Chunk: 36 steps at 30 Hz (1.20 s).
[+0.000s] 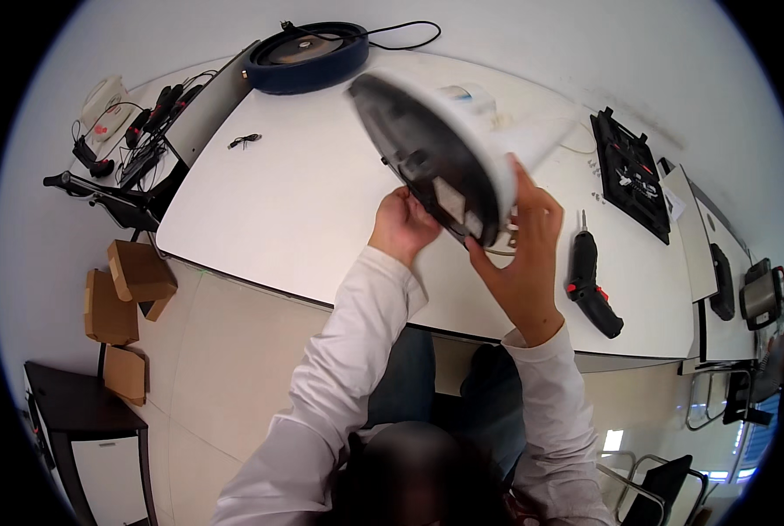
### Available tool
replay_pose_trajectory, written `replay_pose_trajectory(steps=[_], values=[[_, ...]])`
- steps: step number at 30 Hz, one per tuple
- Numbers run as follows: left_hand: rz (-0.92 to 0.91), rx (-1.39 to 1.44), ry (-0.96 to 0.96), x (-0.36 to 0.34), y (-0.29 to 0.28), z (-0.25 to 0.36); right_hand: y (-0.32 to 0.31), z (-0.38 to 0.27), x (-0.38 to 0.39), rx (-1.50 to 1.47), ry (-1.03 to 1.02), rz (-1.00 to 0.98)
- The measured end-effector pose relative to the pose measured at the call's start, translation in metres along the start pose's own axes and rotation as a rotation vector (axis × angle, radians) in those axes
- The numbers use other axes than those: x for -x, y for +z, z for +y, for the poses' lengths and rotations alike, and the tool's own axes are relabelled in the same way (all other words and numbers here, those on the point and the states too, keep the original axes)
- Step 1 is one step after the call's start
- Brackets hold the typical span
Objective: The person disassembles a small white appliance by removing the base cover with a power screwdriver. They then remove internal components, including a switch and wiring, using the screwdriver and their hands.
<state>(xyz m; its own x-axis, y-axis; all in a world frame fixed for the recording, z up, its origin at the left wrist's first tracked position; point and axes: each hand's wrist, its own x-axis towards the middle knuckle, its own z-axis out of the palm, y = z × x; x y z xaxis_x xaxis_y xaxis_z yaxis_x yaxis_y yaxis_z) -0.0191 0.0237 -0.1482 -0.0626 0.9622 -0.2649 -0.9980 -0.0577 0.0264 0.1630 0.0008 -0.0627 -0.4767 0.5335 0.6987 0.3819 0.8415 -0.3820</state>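
Observation:
A rounded appliance housing (pixel 427 145) with a white outer shell and a black underside is tilted up on its edge above the table, smeared by motion. My left hand (pixel 403 226) is curled at its lower black edge, the fingertips partly hidden behind it. On the other side my right hand (pixel 528 245) grips the white rim, thumb at the lower edge and fingers along the shell. To the right of that hand, a black and red cordless screwdriver (pixel 586 280) lies on the white table (pixel 278 202), its bit pointing away from me.
A dark blue round appliance (pixel 308 74) with a black cord stands at the back left. Near it lies a small black cable (pixel 244 140). A black tool case (pixel 630 175) is open at the right, small screws (pixel 596 175) beside it. Cardboard boxes (pixel 111 307) sit on the floor.

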Motion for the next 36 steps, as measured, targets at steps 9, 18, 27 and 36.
replay_pose_trajectory(steps=[9,18,27,36], values=[[-0.278,-0.371,0.287,0.011,0.019,-0.002,0.015,-0.014,-0.007,-0.059,-0.136,-0.097],[-0.036,-0.053,0.038,-0.006,0.002,0.007,0.003,-0.005,-0.022,-0.179,-0.068,-0.055],[-0.021,-0.165,0.060,0.008,0.024,-0.006,0.002,-0.008,-0.026,-0.122,-0.044,-0.148],[-0.712,-0.024,-0.092,-0.033,-0.046,0.018,0.018,-0.013,-0.035,-0.036,-0.074,-0.022]])
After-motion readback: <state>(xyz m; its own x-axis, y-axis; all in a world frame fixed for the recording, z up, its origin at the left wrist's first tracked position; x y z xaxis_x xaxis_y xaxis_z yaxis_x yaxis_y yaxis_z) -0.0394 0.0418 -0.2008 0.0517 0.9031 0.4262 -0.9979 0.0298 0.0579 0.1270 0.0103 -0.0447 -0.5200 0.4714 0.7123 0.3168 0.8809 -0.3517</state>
